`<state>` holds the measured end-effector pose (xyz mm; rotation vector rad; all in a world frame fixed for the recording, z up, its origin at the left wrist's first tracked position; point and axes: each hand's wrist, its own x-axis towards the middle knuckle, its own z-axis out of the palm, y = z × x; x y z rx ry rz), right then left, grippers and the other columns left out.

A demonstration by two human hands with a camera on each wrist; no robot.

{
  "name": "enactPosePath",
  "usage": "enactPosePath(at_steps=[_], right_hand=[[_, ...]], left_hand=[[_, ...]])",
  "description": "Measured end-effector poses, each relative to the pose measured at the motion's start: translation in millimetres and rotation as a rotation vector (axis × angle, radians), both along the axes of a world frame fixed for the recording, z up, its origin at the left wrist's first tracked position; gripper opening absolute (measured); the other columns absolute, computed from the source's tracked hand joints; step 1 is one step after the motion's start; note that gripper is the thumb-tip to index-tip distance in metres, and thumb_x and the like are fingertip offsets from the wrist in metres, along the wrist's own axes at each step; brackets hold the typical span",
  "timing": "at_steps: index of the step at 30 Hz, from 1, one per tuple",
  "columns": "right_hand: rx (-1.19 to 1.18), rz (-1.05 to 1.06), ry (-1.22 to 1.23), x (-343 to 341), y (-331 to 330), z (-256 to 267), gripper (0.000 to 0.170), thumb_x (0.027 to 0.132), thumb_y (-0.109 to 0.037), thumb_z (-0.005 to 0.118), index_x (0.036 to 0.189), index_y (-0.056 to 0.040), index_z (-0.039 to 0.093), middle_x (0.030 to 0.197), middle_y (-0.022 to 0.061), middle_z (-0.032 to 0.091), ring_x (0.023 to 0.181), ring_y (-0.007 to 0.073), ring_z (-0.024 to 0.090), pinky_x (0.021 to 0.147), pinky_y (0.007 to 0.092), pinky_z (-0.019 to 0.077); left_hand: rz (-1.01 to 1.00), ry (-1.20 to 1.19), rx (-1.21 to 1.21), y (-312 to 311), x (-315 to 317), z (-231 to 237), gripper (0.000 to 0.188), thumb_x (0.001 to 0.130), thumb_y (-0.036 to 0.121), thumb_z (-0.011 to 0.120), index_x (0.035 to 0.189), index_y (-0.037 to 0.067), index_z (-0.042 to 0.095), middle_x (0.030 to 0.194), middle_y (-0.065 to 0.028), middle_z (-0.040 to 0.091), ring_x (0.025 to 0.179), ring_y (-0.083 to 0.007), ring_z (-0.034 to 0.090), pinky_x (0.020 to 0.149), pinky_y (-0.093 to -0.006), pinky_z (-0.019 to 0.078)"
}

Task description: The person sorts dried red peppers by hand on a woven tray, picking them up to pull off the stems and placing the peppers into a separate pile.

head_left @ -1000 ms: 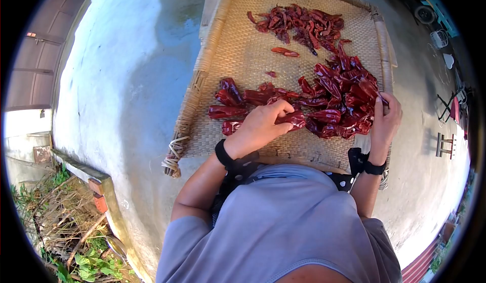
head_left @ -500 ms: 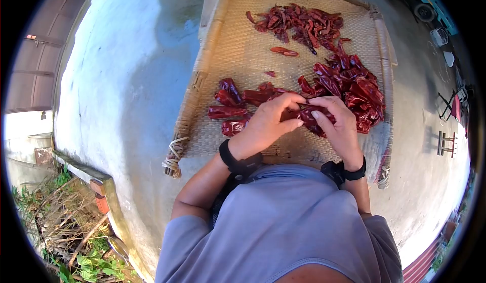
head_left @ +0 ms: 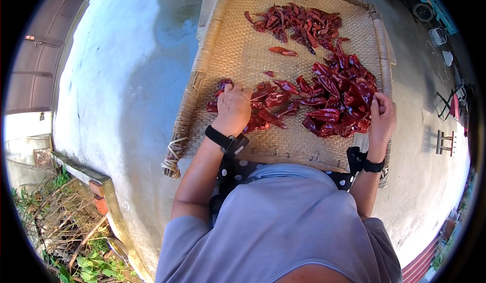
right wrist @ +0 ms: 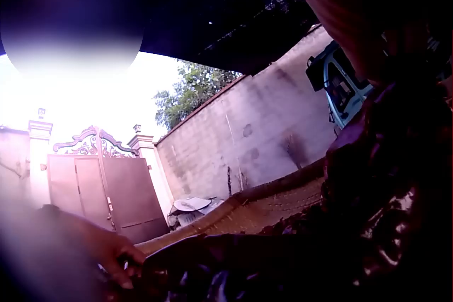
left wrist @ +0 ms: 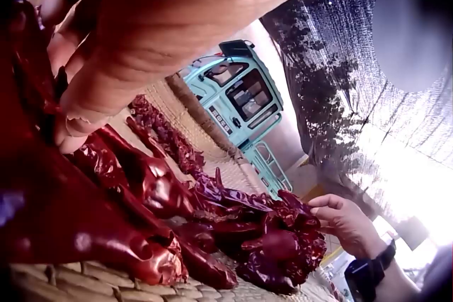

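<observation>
Dried red chili peppers lie in piles on a woven tray (head_left: pixel 243 50). At the tray's left side, my left hand (head_left: pixel 234 108) bends over the small left pile, fingers curled and thumb around a chili that the hand mostly hides in the head view. In the left wrist view the thumb (left wrist: pixel 78 121) presses against a dark red chili beside glossy ones (left wrist: pixel 152 181). My right hand (head_left: pixel 383 118) is at the right edge of the big pile (head_left: pixel 339 98), its fingertips pinching a wrinkled red chili (head_left: pixel 363 89).
A heap of smaller, drier chilies (head_left: pixel 298 24) lies at the tray's far end, with one lone chili (head_left: pixel 282 51) nearer. Raised edging (head_left: pixel 195 88) borders the tray. A stool (head_left: pixel 445 145) stands on the concrete at right, and a teal vehicle (left wrist: pixel 244 97) is parked beyond.
Both hands met over a chili at mid-tray half a second ago. Since then the left hand has moved left to the small pile, and the right hand back to the big pile's right edge.
</observation>
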<state>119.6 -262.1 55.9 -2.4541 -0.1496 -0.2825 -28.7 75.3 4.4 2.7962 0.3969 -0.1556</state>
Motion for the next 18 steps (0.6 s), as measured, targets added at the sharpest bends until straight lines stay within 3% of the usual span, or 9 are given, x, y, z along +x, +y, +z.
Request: enactPosePath(at_steps=[5,9,13,15,17,18], right_hand=[[-0.018,0.054,-0.325,-0.6,3.4,0.9,0.02,0.092,-0.005,0.066,0.112,-0.0059,0.068,0.106,0.0086,0.064,0.086,0.018,0.063,0.08,0.0316,0.0525],[0.17,0.32,-0.154,-22.2,38.4,19.6,0.025,0.09,-0.002,0.068,0.114,-0.006,0.068,0.115,0.0105,0.063,0.098,0.0216,0.063,0.085,0.0327,0.0527],[0.339,0.645,0.2,-49.4,77.5,20.6,0.037,0.088,0.0,0.069,0.123,-0.0081,0.065,0.121,0.0112,0.063,0.106,0.0259,0.064,0.092,0.0339,0.052],[0.243,0.804,0.053,-53.6,86.3,12.6,0.042,0.088,-0.001,0.069,0.129,-0.0096,0.063,0.118,0.012,0.065,0.103,0.0258,0.065,0.092,0.0339,0.0528],[0.241,0.796,0.115,-54.5,86.1,5.6,0.035,0.088,-0.001,0.07,0.122,-0.0083,0.066,0.111,0.0121,0.065,0.098,0.0248,0.066,0.087,0.0335,0.0536],[0.226,0.78,0.164,-54.8,83.6,7.2,0.033,0.088,-0.001,0.07,0.12,-0.0077,0.067,0.108,0.0117,0.065,0.096,0.0245,0.067,0.085,0.0334,0.0537]], left_hand=[[-0.035,-0.1,-0.016,-5.6,-2.2,22.6,0.031,0.085,0.009,0.067,0.116,0.007,0.067,0.113,-0.0129,0.062,0.108,-0.0358,0.059,0.093,-0.0456,0.0497],[0.003,-0.101,-0.32,-22.3,-2.9,55.3,0.03,0.091,0.01,0.063,0.12,0.005,0.065,0.111,-0.0159,0.061,0.104,-0.0374,0.061,0.091,-0.0451,0.0505],[-0.181,-0.229,-0.556,-31.1,-0.2,47.9,0.031,0.092,0.003,0.06,0.122,0.0,0.061,0.11,-0.0194,0.059,0.104,-0.0389,0.06,0.089,-0.0426,0.0495],[-0.221,-0.236,-0.617,-37.4,0.0,46.9,0.03,0.091,0.0,0.058,0.121,-0.002,0.061,0.11,-0.0203,0.06,0.104,-0.0389,0.06,0.088,-0.0415,0.0489],[-0.25,-0.285,-0.625,-40.9,-1.7,37.4,0.031,0.09,-0.002,0.059,0.12,-0.002,0.061,0.109,-0.0202,0.06,0.102,-0.039,0.061,0.086,-0.0411,0.0495],[-0.244,-0.307,-0.653,-40.1,-1.4,35.8,0.029,0.09,-0.003,0.059,0.119,-0.002,0.062,0.105,-0.0182,0.062,0.09,-0.0336,0.066,0.077,-0.0381,0.053]])
